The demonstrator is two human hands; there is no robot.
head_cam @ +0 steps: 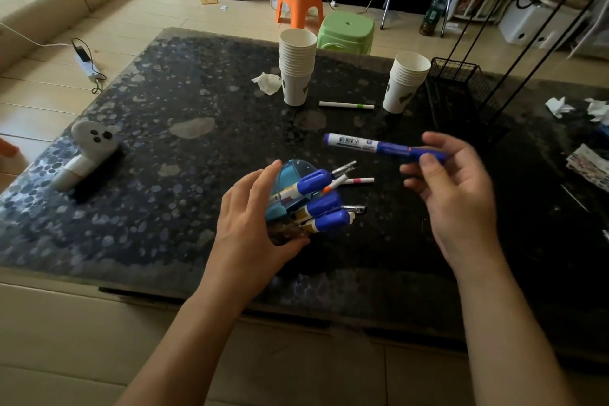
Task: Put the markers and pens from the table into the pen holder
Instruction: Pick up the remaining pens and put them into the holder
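Right hand [451,188] pinches a blue marker [379,144] at its capped end, thumb and fingers closed on the barrel, so the long body sticks out leftward above the table. I hold it near one end, I think, so the free end can go into the holder first.

My left hand [250,224] wraps the blue pen holder [290,188], fingers closed around its side and base. I have it tipped over toward the right, mouth facing my other hand, which should make feeding the marker in easier. Three blue-capped markers [324,204] already poke out of the mouth, along with a couple of pens with metal clips [344,169] and a thin white pen with a pink band [357,180]; whether that last one sits inside or lies on the table just behind, I cannot tell.

One white pen with a green band [346,105] still lies flat on the table, well away, between two stacks of paper cups [296,66].

The table [164,142] is dark and glossy with a pebble pattern. A white ghost-shaped brush [87,152] lies at its left, a black wire basket [458,82] stands at the far right, and crumpled tissues [268,82] are scattered about. Beyond, on a pale tiled floor, stand an orange stool [298,0] and a green stool [347,31], with a power strip [87,66] to the left.
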